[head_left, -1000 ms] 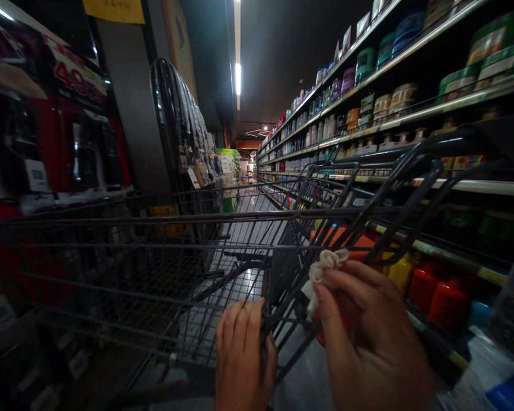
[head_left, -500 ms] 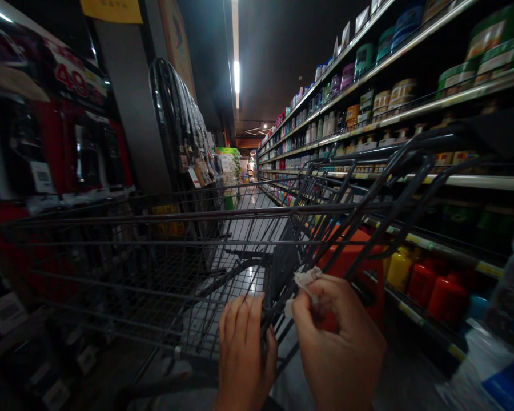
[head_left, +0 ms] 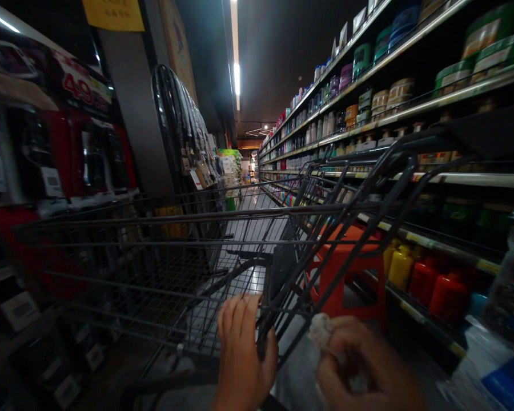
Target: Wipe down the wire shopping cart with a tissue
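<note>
My left hand (head_left: 245,348) grips a bar of a dark grey wire shopping cart (head_left: 175,217), fingers over the wire and thumb on the other side. Turned side-on, the cart shows its basket wall towards me and its handle at upper right. Between the fingertips of my right hand (head_left: 364,357) is pinched a crumpled white tissue (head_left: 321,330), just right of the cart's sloping bars. This hand is blurred by motion and does not appear to touch the cart.
An orange plastic stool (head_left: 380,285) stands behind the cart. Shelves (head_left: 462,180) of jars and bottles line the right side. Packaged goods (head_left: 96,154) hang at left beside a pillar (head_left: 132,97). The tiled aisle runs ahead. A clear plastic bag (head_left: 475,359) sits at lower right.
My right hand has moved down and to the right with the tissue, away from the cart's bars. My left hand keeps its hold on the cart. More of the stool shows.
</note>
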`<state>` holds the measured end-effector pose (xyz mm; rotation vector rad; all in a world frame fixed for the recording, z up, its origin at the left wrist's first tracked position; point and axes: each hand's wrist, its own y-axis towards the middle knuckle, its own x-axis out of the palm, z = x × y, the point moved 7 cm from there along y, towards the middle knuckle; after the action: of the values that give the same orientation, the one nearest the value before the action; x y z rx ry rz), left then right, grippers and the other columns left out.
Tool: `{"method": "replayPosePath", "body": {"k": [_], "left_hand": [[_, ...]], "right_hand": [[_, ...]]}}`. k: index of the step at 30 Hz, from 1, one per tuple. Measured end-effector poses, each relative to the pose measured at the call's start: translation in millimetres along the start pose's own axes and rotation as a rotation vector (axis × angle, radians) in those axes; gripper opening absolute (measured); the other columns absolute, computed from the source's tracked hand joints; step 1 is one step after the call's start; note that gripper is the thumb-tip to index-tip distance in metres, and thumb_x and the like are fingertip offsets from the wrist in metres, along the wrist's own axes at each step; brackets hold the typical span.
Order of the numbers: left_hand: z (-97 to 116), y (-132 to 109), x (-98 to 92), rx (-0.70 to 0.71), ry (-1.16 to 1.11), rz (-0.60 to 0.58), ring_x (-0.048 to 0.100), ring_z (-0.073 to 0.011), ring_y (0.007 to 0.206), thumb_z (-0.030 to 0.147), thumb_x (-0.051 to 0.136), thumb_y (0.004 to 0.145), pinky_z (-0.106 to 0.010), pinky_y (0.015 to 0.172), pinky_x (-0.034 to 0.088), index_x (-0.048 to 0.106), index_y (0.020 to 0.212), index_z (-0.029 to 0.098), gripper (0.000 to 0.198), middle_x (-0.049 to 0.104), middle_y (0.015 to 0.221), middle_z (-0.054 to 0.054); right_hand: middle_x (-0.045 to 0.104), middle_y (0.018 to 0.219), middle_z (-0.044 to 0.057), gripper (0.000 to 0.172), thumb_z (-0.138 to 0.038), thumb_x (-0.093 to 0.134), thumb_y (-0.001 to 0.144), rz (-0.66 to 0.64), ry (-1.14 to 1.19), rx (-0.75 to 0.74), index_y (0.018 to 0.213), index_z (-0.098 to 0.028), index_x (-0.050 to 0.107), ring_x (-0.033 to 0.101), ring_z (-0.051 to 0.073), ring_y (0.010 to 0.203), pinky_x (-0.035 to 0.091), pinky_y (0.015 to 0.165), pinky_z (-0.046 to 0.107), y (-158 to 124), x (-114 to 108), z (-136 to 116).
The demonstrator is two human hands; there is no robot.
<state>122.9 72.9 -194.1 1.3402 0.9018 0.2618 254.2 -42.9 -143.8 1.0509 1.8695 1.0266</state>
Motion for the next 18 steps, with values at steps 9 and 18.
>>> {"method": "replayPosePath", "body": {"k": [9,18], "left_hand": [[-4,-5,3.0,0.026,-0.194,0.016,0.046,-0.0293,0.114,0.018,0.036,0.077,-0.052,0.101,0.033,0.038,0.13,0.01,0.053,0.052,0.112,-0.014],[-1,-15,-3.8,0.033,-0.043,0.002,0.034,-0.025,0.137,0.009,0.04,0.086,-0.043,0.115,0.023,0.026,0.147,0.008,0.062,0.049,0.133,-0.017]], "right_hand": [[0.075,0.072,0.003,0.03,-0.04,0.074,0.072,0.344,0.274,0.579,0.092,-0.018,0.071,0.069,0.016,0.054,0.055,0.046,0.022,35,-26,34],[0.073,0.074,0.001,0.012,-0.029,0.066,0.079,0.079,0.339,0.445,0.087,-0.022,0.072,0.068,0.014,0.061,0.053,0.054,0.019,5,14,38]]}}
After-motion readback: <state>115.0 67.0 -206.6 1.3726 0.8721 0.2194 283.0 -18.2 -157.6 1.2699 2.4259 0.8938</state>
